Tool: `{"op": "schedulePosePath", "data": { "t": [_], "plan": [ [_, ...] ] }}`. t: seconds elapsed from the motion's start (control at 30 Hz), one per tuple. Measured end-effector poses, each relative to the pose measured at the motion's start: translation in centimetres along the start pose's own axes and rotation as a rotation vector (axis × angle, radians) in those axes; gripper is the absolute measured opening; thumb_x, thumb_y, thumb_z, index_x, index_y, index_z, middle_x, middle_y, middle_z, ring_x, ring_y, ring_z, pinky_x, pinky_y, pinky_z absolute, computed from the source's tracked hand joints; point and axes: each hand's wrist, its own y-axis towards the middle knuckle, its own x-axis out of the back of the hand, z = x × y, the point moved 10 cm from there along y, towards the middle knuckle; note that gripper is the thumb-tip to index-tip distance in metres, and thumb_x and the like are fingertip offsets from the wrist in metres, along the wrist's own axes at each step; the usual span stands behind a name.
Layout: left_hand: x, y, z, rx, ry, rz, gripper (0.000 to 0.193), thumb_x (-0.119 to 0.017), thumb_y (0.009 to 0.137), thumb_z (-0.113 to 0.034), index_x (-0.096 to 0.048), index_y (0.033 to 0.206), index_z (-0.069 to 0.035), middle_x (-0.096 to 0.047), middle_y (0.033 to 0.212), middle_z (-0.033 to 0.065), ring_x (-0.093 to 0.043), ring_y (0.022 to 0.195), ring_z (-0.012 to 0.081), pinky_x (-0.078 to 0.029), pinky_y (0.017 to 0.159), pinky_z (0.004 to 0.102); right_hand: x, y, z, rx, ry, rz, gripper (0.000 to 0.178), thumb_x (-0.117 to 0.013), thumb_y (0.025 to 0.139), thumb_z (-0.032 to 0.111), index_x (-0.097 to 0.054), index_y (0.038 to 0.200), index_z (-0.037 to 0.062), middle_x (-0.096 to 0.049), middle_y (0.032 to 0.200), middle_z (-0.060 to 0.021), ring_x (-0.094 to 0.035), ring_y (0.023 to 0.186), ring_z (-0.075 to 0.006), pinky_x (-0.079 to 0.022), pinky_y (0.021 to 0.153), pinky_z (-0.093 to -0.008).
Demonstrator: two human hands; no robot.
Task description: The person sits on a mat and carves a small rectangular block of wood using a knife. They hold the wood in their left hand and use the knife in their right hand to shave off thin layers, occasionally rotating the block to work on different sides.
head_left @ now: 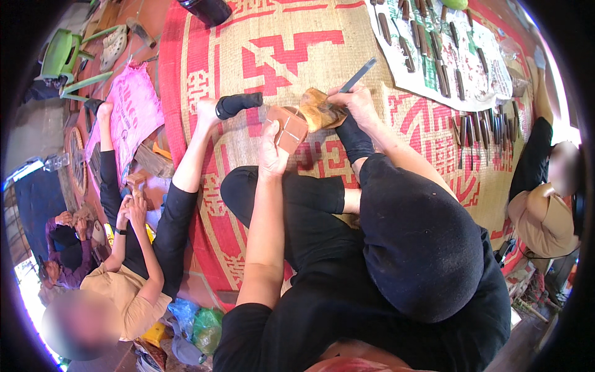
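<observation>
My left hand (270, 156) is closed on a flat reddish-brown block (291, 128) with pale lines crossing its face, thumb on top. In my right hand (358, 106) is a slim dark-grey stick-like tool (361, 73), slanting up to the right; its lower end is hidden by the fingers. Between the two hands lies a yellowish-brown carved piece of wood (315, 106), close to the right edge of the block. Part of this wood is covered by my right hand, so I cannot tell whether the hand touches it. My black-socked foot (354, 137) is just below the right hand.
A red and tan woven mat (273, 37) spreads beneath. Several dark-handled carving tools (441, 62) lie on a white sheet at the far right, with more tools (486, 129) below it. Co-workers sit on the left and at the right edge. A green chair (61, 53) stands far left.
</observation>
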Motion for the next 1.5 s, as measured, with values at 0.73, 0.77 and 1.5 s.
{"op": "schedulePosePath", "data": {
  "t": [0.73, 0.77, 1.5],
  "plan": [
    [-0.1, 0.0, -0.2, -0.023, 0.017, 0.003, 0.049, -0.063, 0.082, -0.026, -0.044, 0.124, -0.009, -0.052, 0.119, 0.0154, -0.055, 0.106, 0.0275, -0.051, 0.083, 0.0436, -0.5, -1.4, 0.0, -0.004, 0.079, 0.063, 0.019, -0.066, 0.072, 0.007, -0.067, 0.09, 0.001, -0.065, 0.077, -0.0051, -0.058, 0.064, -0.0111, -0.045, 0.06, -0.0228],
    [-0.2, 0.1, -0.1, -0.011, 0.012, 0.008, 0.049, -0.063, 0.082, -0.026, -0.044, 0.124, -0.009, -0.052, 0.119, 0.0154, -0.055, 0.106, 0.0275, -0.051, 0.084, 0.0436, -0.5, -1.1, -0.2, -0.001, 0.046, 0.073, 0.018, -0.066, 0.072, 0.007, -0.067, 0.09, 0.0011, -0.065, 0.077, -0.0049, -0.058, 0.064, -0.0113, -0.045, 0.06, -0.0226],
    [0.0, 0.3, 0.3, 0.015, 0.022, 0.014, 0.05, -0.061, 0.083, -0.03, -0.043, 0.126, -0.012, -0.051, 0.122, 0.0135, -0.055, 0.106, 0.0278, -0.052, 0.08, 0.0463, -0.2, -1.5, 0.3, -0.007, 0.033, 0.111, 0.022, -0.064, 0.073, 0.004, -0.066, 0.094, -0.0008, -0.066, 0.082, -0.0065, -0.06, 0.068, -0.0123, -0.047, 0.066, -0.0233]
  ]
}}
